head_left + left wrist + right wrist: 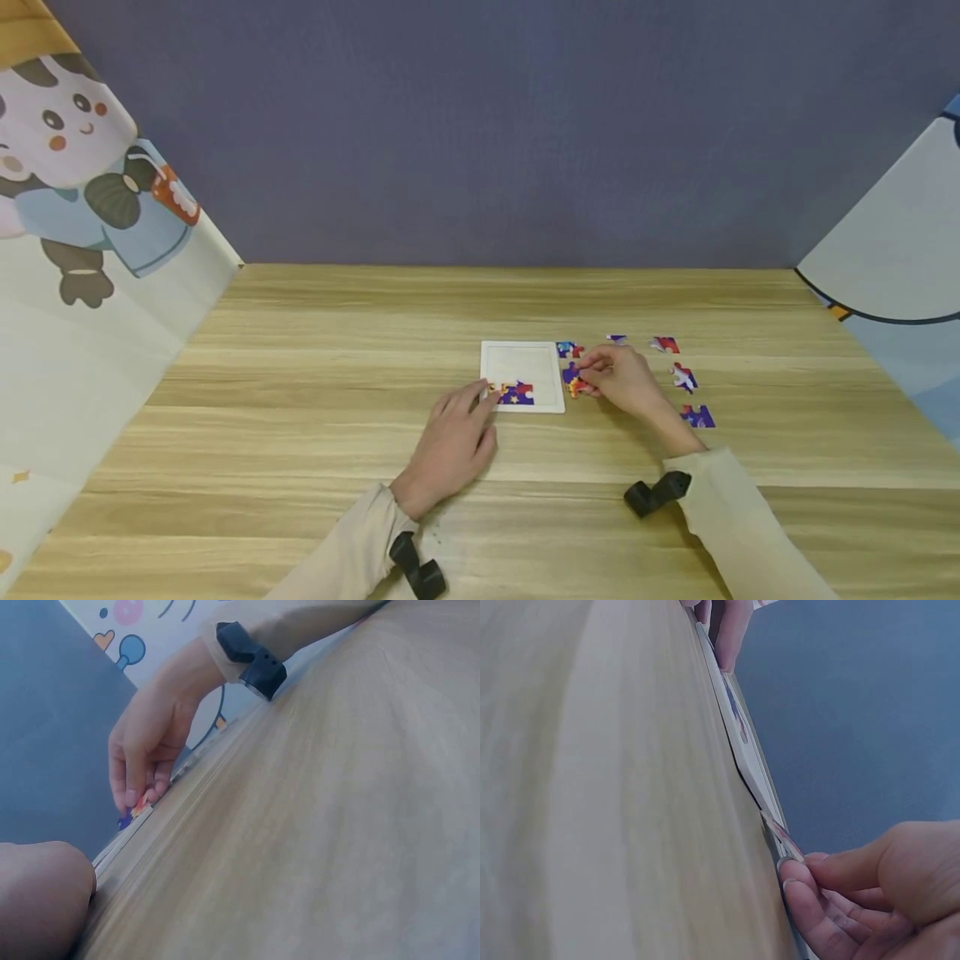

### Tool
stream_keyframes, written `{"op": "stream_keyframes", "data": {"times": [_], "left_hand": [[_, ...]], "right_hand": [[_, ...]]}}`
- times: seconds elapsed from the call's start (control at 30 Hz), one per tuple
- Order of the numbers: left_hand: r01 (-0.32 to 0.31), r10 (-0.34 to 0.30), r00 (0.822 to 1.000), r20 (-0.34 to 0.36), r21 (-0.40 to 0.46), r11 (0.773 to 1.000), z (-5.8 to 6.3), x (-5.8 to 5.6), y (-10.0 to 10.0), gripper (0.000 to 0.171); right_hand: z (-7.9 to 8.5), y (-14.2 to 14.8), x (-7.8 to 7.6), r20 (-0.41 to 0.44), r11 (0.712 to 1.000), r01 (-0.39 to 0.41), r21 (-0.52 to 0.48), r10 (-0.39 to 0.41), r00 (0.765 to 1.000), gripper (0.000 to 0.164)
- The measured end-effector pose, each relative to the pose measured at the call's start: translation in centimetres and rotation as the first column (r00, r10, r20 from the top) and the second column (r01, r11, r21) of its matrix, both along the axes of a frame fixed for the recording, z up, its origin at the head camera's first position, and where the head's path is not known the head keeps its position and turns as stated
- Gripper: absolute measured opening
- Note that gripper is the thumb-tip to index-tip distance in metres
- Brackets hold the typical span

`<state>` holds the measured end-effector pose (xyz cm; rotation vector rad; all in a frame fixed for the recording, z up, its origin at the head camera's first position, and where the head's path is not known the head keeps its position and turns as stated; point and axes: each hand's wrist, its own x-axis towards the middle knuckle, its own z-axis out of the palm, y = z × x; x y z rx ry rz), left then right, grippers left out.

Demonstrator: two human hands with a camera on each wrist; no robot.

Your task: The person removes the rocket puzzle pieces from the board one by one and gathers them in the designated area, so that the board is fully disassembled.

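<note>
A white square puzzle tray (525,362) lies on the table, with joined purple, red and yellow jigsaw pieces (517,395) along its lower edge. My left hand (453,442) rests at the tray's lower left corner, its fingertips on the rim and the leftmost of these pieces. Just right of the tray, my right hand (622,379) pinches a purple, red and orange jigsaw piece (572,379) between thumb and fingers. In the right wrist view that piece (784,838) is tilted, close to the tray's end. The fingertips partly cover it.
Above the held piece, a blue and red jigsaw piece (567,349) lies against the tray's right edge. Several loose pieces lie farther right, among them a red one (666,344), a white and purple one (683,377) and a purple one (699,417). A dark wall (517,133) stands behind the table.
</note>
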<state>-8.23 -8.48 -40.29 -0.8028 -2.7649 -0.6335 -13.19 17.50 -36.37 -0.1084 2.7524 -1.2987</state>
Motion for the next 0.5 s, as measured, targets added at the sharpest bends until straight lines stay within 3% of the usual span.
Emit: {"op": "stream_keyframes", "data": {"times": [0.5], "left_hand": [[-0.004,0.004,1.0,-0.011,-0.006,1.0,-0.1,0.0,0.08,0.043]], "right_hand": [[-0.36,-0.12,-0.48,0.022,0.999,0.019,0.049,-0.02,1.0,0.013]]}}
